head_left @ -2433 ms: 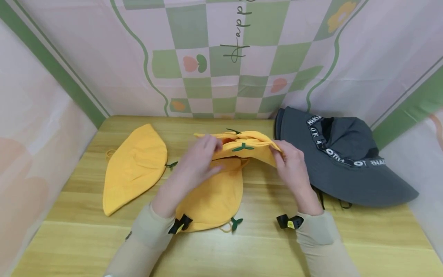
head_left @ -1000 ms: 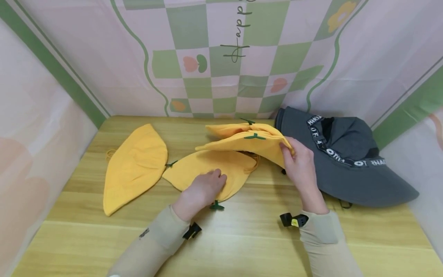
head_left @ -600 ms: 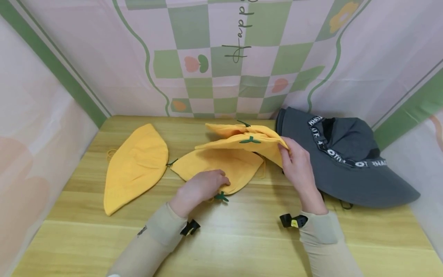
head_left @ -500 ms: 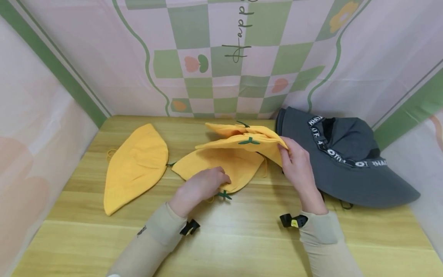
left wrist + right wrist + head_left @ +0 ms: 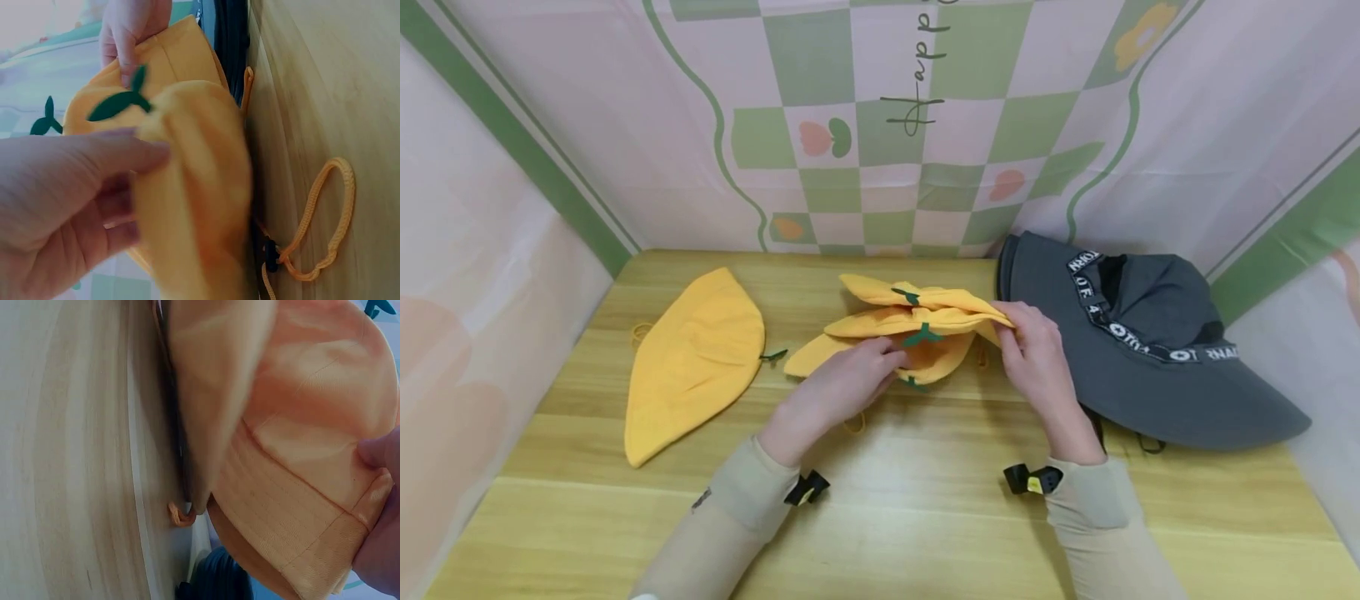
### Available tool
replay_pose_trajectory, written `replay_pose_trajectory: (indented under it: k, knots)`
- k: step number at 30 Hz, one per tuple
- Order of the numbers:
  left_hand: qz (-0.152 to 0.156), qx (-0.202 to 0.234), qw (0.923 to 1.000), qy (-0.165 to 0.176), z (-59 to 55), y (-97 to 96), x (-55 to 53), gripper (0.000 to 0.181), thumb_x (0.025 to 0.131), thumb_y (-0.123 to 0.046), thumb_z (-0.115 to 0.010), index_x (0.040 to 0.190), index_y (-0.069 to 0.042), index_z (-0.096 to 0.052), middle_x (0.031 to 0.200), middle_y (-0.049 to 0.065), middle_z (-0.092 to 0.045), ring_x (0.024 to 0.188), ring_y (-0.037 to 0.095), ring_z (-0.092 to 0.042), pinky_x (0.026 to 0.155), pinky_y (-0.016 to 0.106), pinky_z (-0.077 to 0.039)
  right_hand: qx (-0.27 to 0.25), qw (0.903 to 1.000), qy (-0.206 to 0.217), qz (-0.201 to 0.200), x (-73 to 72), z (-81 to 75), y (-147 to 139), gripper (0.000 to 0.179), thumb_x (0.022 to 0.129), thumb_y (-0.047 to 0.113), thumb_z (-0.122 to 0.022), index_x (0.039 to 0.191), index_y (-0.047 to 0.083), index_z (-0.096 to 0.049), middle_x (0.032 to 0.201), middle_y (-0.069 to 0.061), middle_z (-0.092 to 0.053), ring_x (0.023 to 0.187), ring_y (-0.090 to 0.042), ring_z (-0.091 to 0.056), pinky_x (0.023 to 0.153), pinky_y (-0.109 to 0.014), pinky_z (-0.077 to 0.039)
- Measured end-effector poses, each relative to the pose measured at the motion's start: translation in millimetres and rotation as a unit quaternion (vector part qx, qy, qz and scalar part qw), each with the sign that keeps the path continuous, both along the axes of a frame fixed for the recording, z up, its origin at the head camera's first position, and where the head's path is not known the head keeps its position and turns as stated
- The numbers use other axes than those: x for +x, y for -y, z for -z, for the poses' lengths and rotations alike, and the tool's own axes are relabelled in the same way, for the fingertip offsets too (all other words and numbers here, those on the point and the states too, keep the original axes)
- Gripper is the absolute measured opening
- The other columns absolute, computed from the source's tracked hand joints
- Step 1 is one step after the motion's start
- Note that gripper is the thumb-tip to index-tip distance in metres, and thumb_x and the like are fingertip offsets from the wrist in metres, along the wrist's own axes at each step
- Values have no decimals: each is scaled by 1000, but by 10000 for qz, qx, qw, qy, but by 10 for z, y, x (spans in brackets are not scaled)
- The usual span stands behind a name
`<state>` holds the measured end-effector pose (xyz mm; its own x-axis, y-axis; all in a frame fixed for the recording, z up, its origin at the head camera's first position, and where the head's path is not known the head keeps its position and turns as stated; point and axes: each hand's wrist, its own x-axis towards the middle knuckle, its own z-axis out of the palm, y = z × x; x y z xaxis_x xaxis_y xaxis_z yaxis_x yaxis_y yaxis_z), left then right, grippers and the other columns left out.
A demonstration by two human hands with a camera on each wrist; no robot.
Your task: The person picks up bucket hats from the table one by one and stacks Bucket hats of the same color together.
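My right hand [image 5: 1037,343] grips the right edge of two yellow bucket hats [image 5: 880,323], folded flat and held one behind the other, each with a green sprout on its crown. Just in front of them, my left hand [image 5: 848,385] pinches another yellow bucket hat [image 5: 808,357] near its sprout. In the left wrist view the thumb presses on this hat [image 5: 203,162], and its drawcord loop [image 5: 337,219] hangs by the tabletop. The right wrist view shows the right thumb [image 5: 375,453] on a hat's cloth. Part of the front hat is hidden behind my left hand.
Another yellow bucket hat [image 5: 692,367] lies flat at the left of the wooden table [image 5: 910,517]. A dark grey wide-brimmed hat [image 5: 1150,367] with a lettered band lies at the right, close beside my right hand. A patterned cloth [image 5: 887,192] hangs behind the table.
My left hand first left the two held hats and took hold of the hat lying below them. That hat's crown has since been raised toward the pair, which my right hand has lowered slightly.
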<state>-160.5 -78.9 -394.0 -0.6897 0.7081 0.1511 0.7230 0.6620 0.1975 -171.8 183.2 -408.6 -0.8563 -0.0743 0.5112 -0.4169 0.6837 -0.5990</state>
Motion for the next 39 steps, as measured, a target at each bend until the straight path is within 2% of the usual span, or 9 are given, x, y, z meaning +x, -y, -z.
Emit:
replay_pose_trajectory:
  k: [3,7,14,21,27,30,32,36,39]
  knots:
    - [214,532,9980,-275,11,-5,-39,21,101,-11,-57,120,-12,-67,118,8,-66,110,21,-66,93,32,-56,32,9997,-222,-80,-12,20,0,21,97,-2,-58,115,-1,-70,105,-19,-72,95,-35,-63,87,-50,-44]
    - [432,1278,9889,-616,38,-7,-83,22,99,-8,-60,120,-10,-66,123,9,-65,117,22,-64,100,32,-54,-17,9996,-276,-107,-7,24,7,20,97,-2,-59,113,-1,-70,104,-19,-72,95,-35,-62,88,-51,-39]
    - [183,2082,9726,-1016,66,-24,-123,17,100,-10,-59,115,-8,-68,110,7,-64,104,20,-64,92,30,-54,-257,9990,-274,-232,15,4,59,18,95,-1,-61,109,1,-72,102,-17,-74,98,-34,-63,94,-50,-33]
    - [109,2541,9586,-1278,96,-22,-158,15,100,-9,-59,112,-8,-69,102,6,-63,91,16,-60,79,26,-51,-303,9972,-419,-544,17,19,82,17,93,-4,-63,105,2,-73,99,-15,-73,95,-31,-63,97,-49,-35]
    - [-23,2883,9487,-1302,113,-15,-180,14,99,-6,-60,110,-5,-69,105,8,-65,97,19,-64,84,29,-54,-31,9946,-454,-930,23,36,98,13,91,-3,-65,102,2,-70,94,-13,-71,91,-27,-62,97,-48,-38]
    - [-147,2978,9458,-1289,107,-16,-184,14,100,-7,-59,108,-5,-69,106,8,-65,100,20,-64,87,30,-54,112,9928,-505,-1078,27,41,110,11,93,9,-69,103,4,-70,93,-11,-71,91,-26,-61,98,-50,-36]
    - [-210,3028,9441,-1289,104,-15,-183,13,100,-6,-59,107,-4,-70,105,8,-65,99,19,-63,85,30,-54,252,9917,-563,-1126,31,47,115,24,93,26,-72,104,5,-69,94,-11,-71,92,-27,-60,100,-53,-34]
    - [-257,3108,9412,-1300,104,-13,-180,13,99,-5,-59,105,-3,-70,105,9,-65,97,19,-63,83,29,-54,502,9900,-625,-1159,43,53,127,51,75,44,-86,106,7,-68,97,-10,-69,96,-28,-58,101,-58,-29]
    - [-250,3178,9386,-1317,104,-14,-179,13,99,-5,-59,106,-3,-70,106,9,-65,99,19,-64,85,28,-55,607,9901,-592,-1118,52,38,142,55,65,31,-94,107,7,-67,98,-11,-69,95,-28,-58,101,-58,-28]
